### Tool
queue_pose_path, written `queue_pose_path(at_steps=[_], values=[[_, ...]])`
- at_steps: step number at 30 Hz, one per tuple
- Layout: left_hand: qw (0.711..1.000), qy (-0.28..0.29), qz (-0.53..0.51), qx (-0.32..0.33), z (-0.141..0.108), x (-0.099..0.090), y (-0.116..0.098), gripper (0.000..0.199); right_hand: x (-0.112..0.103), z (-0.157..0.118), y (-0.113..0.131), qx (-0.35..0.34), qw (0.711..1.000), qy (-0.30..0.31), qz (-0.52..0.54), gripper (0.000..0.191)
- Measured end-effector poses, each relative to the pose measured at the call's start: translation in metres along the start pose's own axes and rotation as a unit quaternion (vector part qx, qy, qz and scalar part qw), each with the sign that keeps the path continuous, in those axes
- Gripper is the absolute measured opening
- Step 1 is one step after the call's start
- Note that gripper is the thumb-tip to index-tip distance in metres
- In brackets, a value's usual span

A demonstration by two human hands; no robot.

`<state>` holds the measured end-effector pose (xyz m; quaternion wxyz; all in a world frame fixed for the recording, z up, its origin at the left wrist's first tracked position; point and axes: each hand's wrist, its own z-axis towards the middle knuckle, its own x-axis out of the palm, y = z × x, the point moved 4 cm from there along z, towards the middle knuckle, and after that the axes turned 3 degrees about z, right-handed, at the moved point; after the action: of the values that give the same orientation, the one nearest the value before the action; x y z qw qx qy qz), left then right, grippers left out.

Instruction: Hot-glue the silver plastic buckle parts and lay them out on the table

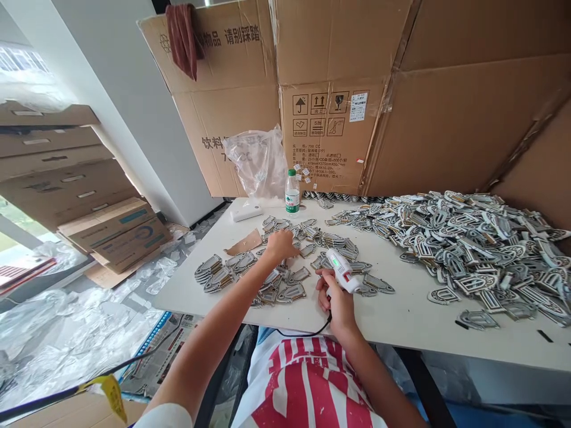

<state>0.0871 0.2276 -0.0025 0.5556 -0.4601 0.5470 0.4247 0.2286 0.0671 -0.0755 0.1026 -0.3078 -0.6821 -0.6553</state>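
My left hand [282, 245] reaches over the middle of the white table, its fingers bent down at small grey metal-look parts [307, 249]; whether it grips one is hidden. In my right hand [336, 300] is a white handheld device [342, 268] with a green lit display and a black cable running from its grip towards my body. Flat grey parts [292, 292] lie in overlapping rows and stacks around and below my left hand. More of them [377, 284] lie just beyond and right of the device.
A large heap of similar parts [473, 244] covers the table's right side. At the back stand a green-capped bottle [292, 193], a clear plastic bag [261, 160] and tall cardboard [334, 53]. A brown paper piece [244, 244] lies left of my left hand.
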Motion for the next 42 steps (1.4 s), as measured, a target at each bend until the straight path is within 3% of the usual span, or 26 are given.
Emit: queue_pose_path(at_steps=[5, 12, 17, 22, 26, 31, 35, 38, 42], values=[[0.998, -0.045, -0.031, 0.023, -0.021, -0.017, -0.001, 0.027, -0.001, 0.002, -0.002, -0.002, 1.000, 0.002, 0.001, 0.042], [0.974, -0.154, -0.114, 0.118, -0.096, -0.041, -0.013, 0.033, -0.001, 0.003, -0.003, -0.004, 1.000, 0.006, 0.003, 0.041], [0.965, -0.144, -0.157, 0.155, -0.129, -0.036, -0.021, 0.032, 0.000, -0.001, 0.001, 0.000, 1.000, 0.004, 0.015, 0.047], [0.959, -0.133, -0.182, 0.170, -0.135, -0.027, -0.023, 0.030, 0.000, 0.000, -0.001, 0.024, 1.000, 0.009, 0.015, 0.052], [0.938, -0.120, -0.270, 0.180, -0.134, -0.020, -0.021, 0.032, -0.001, 0.001, -0.002, 0.024, 1.000, 0.003, 0.019, 0.054], [0.906, -0.060, -0.397, 0.134, -0.130, -0.007, -0.011, 0.025, -0.001, 0.000, -0.003, 0.014, 1.000, -0.001, 0.026, 0.055], [0.889, -0.015, -0.431, 0.154, -0.127, -0.003, -0.003, 0.019, 0.001, -0.003, -0.004, 0.004, 1.000, 0.003, 0.000, 0.056], [0.893, -0.040, -0.424, 0.145, -0.125, -0.006, 0.005, 0.022, 0.006, -0.005, -0.002, 0.000, 0.999, 0.038, -0.028, 0.055], [0.881, -0.122, -0.452, 0.074, -0.122, -0.011, 0.018, 0.028, 0.009, -0.008, -0.001, -0.010, 0.996, 0.071, -0.059, 0.056]])
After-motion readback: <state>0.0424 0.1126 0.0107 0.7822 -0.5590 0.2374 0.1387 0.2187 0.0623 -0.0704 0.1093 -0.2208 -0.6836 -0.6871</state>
